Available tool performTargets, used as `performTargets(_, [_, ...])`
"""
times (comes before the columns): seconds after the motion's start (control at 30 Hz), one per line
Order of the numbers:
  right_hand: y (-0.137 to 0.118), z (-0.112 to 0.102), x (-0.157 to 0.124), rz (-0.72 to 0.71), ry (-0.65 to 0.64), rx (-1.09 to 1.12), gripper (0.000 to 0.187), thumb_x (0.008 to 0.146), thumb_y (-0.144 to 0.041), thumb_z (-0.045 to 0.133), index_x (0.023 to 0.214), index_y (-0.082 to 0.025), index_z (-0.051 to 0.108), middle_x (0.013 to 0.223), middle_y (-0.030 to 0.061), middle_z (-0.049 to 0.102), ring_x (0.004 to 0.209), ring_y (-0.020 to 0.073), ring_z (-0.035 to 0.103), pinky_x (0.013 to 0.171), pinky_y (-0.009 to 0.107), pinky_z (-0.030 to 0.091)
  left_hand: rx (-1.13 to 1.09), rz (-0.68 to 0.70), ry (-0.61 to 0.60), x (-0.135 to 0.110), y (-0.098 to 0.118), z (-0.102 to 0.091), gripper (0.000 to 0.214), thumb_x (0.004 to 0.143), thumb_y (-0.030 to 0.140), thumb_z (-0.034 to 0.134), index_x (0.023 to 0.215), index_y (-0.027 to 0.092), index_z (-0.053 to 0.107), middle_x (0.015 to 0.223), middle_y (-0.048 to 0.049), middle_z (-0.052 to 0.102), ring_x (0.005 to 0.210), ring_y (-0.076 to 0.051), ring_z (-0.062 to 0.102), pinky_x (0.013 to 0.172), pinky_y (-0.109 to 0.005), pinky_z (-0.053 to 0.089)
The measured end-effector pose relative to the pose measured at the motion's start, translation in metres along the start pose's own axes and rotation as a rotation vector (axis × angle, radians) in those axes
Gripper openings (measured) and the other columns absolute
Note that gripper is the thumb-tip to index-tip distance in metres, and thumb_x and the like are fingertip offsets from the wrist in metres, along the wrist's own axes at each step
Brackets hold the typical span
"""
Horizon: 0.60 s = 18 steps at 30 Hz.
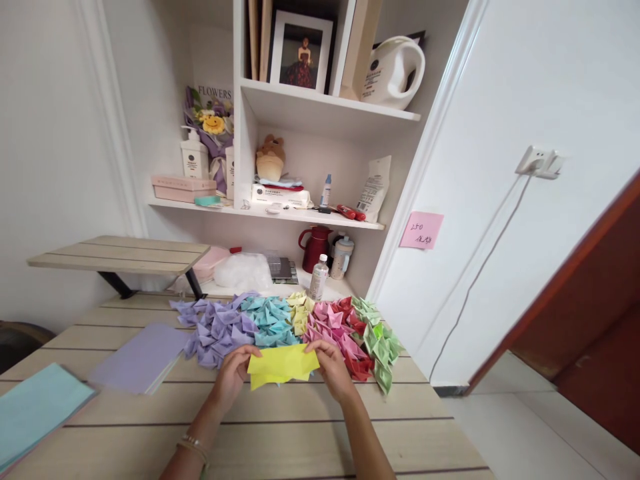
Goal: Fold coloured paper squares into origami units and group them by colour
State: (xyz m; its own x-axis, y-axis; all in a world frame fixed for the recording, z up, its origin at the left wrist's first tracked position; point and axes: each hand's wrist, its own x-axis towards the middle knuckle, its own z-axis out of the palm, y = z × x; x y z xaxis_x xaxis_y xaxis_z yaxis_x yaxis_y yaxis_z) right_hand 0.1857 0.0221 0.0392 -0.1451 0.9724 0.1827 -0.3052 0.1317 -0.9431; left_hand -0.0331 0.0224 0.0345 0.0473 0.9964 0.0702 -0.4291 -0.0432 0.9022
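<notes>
Below the hands spreads a wooden table (280, 440), pale slats with dark lines between them, its far edge meeting a white shelf unit (330, 103). On the right, a white wall (500, 100) carries a socket (537, 163) with a cable (475, 287) hanging down, and a pink note (421, 230); farther right are a pale floor (505, 427) and a red-brown door (605, 360).

Over the middle of the table, the yellow paper (283, 363) is held up between both hands. The left hand (235, 373) pinches its left end and the right hand (333, 367) pinches its right end.

Just beyond, a wide heap of folded paper lies between the hands and the shelves: purple pieces (217, 333) on the left, then blue pieces (273, 320), pale yellow pieces (300, 312), pink pieces (330, 323), red pieces (361, 369) and green pieces (383, 347) at the right. The yellow paper hides part of it. Flat purple sheets (143, 357) lie to the left, with blue sheets (43, 407) nearer, at the left edge. A raised stand (120, 253) takes up the far left. Behind the heap stand a clear bottle (319, 277), a red jug (314, 250) and a cup (343, 257); a plastic bag (245, 270) sits left of them.
</notes>
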Motion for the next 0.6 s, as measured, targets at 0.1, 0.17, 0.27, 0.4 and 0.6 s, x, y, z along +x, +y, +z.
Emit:
performTargets(0.1, [-0.002, -0.001, -0.001, -0.014, -0.06, -0.066, 0.019, 0.066, -0.035, 0.063, 0.073, -0.017, 0.066, 0.062, 0.0007, 0.059, 0.058, 0.0141, 0.054, 0.054, 0.023, 0.04, 0.067, -0.006, 0.027, 0.004, -0.003, -0.003, 0.023, 0.058, 0.037, 0.064, 0.059, 0.014, 0.063, 0.058, -0.0009, 0.06, 0.053, -0.015, 0.055, 0.047, -0.023, 0.041])
performTargets(0.17, [-0.005, 0.0, -0.002, -0.027, -0.08, -0.104, 0.02, 0.065, -0.033, 0.063, 0.078, -0.018, 0.067, 0.063, 0.0004, 0.059, 0.06, 0.0145, 0.054, 0.056, 0.023, 0.04, 0.117, -0.013, 0.058, 0.007, -0.005, -0.003, 0.022, 0.054, 0.034, 0.07, 0.063, 0.015, 0.062, 0.058, 0.0015, 0.059, 0.052, -0.013, 0.054, 0.047, -0.021, 0.04])
performTargets(0.27, [-0.008, 0.001, -0.004, -0.042, -0.1, -0.132, 0.024, 0.065, -0.032, 0.064, 0.085, -0.019, 0.066, 0.067, 0.0006, 0.06, 0.065, 0.0152, 0.055, 0.059, 0.024, 0.041, 0.136, -0.013, 0.07, 0.008, -0.008, -0.003, 0.027, 0.048, 0.027, 0.075, 0.068, 0.017, 0.061, 0.063, 0.0035, 0.06, 0.053, -0.012, 0.055, 0.05, -0.02, 0.042])
performTargets(0.4, [-0.004, 0.001, -0.003, -0.018, -0.068, -0.114, 0.029, 0.071, -0.042, 0.057, 0.086, -0.019, 0.066, 0.072, 0.0018, 0.06, 0.066, 0.0158, 0.055, 0.058, 0.024, 0.042, 0.154, -0.005, 0.05, 0.008, -0.009, -0.004, 0.029, 0.049, 0.026, 0.075, 0.073, 0.017, 0.062, 0.068, 0.0013, 0.063, 0.06, -0.016, 0.06, 0.055, -0.023, 0.045])
performTargets(0.6, [0.013, 0.0, 0.004, -0.066, 0.075, -0.265, 0.026, 0.063, -0.041, 0.068, 0.072, -0.017, 0.066, 0.046, -0.0062, 0.042, 0.043, 0.008, 0.037, 0.042, 0.019, 0.03, 0.218, 0.037, -0.019, 0.007, -0.007, -0.001, 0.026, 0.054, 0.027, 0.072, 0.077, 0.016, 0.066, 0.074, -0.0037, 0.067, 0.07, -0.021, 0.062, 0.06, -0.026, 0.047])
